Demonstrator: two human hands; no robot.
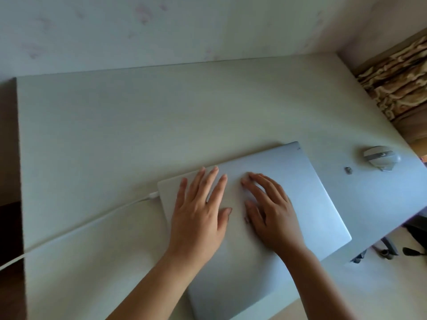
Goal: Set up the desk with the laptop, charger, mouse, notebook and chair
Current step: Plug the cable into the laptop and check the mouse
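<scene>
A closed silver laptop (288,195) lies skewed on the pale table (115,135), its near corner reaching the table's front edge. The left hand (198,218) and right hand (270,213) both rest flat on the lid, fingers straight and spread, gripping nothing. A white charger cable (92,221) is plugged into the laptop's left side and runs off the table's left edge. A grey mouse (381,158) sits near the right edge, with a small dark object (348,170) just beside it. Bare tabletop stretches behind the laptop to the wall (184,31).

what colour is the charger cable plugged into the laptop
White. The charger cable shows best in the head view, running to the laptop at its left edge.
</scene>
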